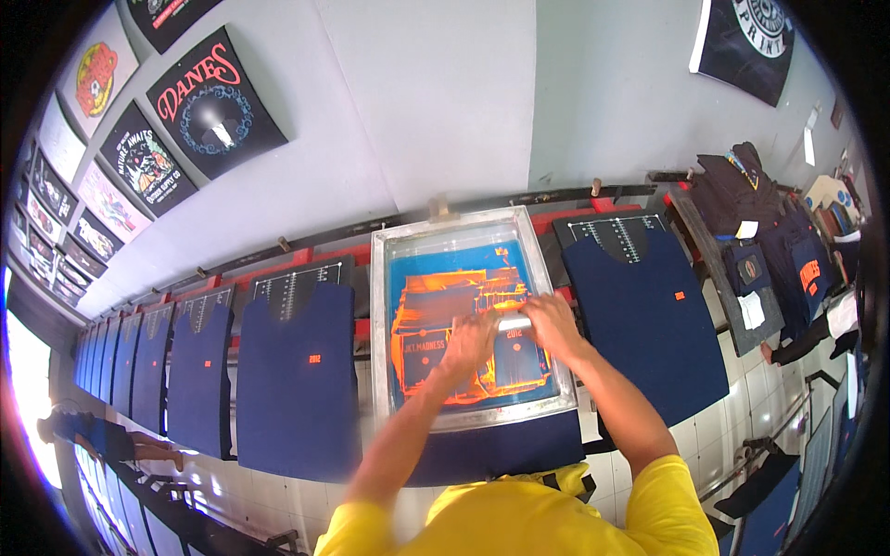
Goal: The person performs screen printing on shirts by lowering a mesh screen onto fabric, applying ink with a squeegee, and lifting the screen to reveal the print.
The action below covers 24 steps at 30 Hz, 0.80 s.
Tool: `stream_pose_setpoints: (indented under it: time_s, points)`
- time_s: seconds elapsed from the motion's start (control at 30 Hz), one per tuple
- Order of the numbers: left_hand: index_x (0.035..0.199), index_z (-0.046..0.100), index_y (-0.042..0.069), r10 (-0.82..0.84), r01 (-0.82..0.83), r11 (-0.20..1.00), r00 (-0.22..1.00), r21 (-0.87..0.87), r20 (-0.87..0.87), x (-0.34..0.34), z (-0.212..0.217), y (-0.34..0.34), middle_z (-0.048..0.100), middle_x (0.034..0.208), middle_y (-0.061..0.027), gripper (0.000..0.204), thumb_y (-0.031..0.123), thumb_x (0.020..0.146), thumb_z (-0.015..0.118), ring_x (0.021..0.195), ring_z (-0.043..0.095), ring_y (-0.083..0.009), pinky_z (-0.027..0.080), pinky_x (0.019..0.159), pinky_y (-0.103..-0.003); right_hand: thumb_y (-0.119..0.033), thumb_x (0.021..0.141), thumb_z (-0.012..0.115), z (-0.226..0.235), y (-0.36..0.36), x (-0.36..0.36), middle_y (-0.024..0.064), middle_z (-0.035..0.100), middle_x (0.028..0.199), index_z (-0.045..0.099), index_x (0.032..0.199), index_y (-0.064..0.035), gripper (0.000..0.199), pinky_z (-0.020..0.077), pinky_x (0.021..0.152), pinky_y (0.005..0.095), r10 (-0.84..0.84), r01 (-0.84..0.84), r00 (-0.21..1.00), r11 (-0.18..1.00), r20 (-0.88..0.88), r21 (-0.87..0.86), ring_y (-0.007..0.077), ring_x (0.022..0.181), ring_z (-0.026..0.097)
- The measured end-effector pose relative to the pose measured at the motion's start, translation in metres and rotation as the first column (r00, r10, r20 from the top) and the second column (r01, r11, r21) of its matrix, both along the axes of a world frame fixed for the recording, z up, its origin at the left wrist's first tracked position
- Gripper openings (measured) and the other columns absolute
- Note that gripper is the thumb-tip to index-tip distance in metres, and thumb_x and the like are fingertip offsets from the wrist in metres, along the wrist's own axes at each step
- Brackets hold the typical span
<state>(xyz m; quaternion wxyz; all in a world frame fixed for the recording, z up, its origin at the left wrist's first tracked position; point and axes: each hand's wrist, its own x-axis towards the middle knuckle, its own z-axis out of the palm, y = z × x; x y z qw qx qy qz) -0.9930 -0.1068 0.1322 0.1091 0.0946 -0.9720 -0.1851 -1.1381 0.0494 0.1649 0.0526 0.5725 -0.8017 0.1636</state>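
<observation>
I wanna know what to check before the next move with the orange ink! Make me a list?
1. Left grip on the squeegee: ok, it's holding on.
2. Right grip on the squeegee: ok, holding too.
3. Orange ink spread evenly: not ok, it's streaky and patchy.
4. Metal screen frame placed over the middle navy shirt: ok, though the shirt's lower edge sticks out.
5. Middle shirt lined up with the design: cannot tell, the screen covers most of it.
6. Small orange marks on the shirts either side, left and right: ok, both show.
</observation>
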Motion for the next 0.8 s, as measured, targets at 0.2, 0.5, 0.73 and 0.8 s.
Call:
stream_pose_setpoints:
  time_s: [0.2,0.5,0.73,0.8]
  points:
    - [0.123,0.058,0.007,-0.081,0.092,0.994,0.981,0.059,-0.176,0.093,0.011,0.083,0.06,0.126,-0.0093,0.032,0.017,0.093,0.058,0.105,0.06,-0.027,0.038,0.098,-0.046,-0.008,0.061,0.076,0.01,0.083,0.088,0.0056,0.066,0.104,0.069,0.101,-0.0066,0.04,0.0404,0.082,0.0414,0.013,-0.014,0.997,1.0,0.076,0.017,0.0245,0.097,0.059]
    - [0.121,0.057,0.01,-0.001,-0.01,0.999,0.979,-0.053,-0.202,0.033,-0.025,0.051,0.064,0.116,-0.0101,0.028,0.016,0.093,0.057,0.097,0.062,-0.0296,0.039,0.09,-0.047,-0.007,0.074,0.062,-0.031,0.037,0.024,0.0075,0.066,0.096,0.068,0.089,-0.0068,0.016,0.0439,0.081,0.0432,0.022,-0.023,0.999,0.999,-0.037,-0.048,0.027,0.097,0.06]
    - [0.123,0.057,0.011,0.118,-0.113,0.993,0.981,0.036,-0.157,-0.005,0.005,-0.003,0.069,0.098,-0.0119,0.027,0.019,0.099,0.048,0.088,0.067,-0.0313,0.041,0.088,-0.048,-0.008,0.078,0.064,0.009,-0.024,-0.016,0.0071,0.069,0.091,0.07,0.083,-0.0086,0.008,0.0457,0.079,0.0439,0.068,-0.067,0.998,0.997,-0.015,0.027,0.0269,0.094,0.063]
    - [0.123,0.057,0.009,0.068,-0.072,0.997,0.991,-0.024,-0.116,0.013,0.036,0.017,0.068,0.108,-0.0121,0.027,0.015,0.097,0.051,0.098,0.065,-0.0286,0.039,0.092,-0.047,-0.012,0.078,0.067,0.017,-0.004,-0.001,0.0068,0.067,0.09,0.069,0.084,-0.0075,0.008,0.0448,0.08,0.0429,0.053,-0.054,0.997,0.998,-0.064,-0.026,0.0262,0.096,0.061]
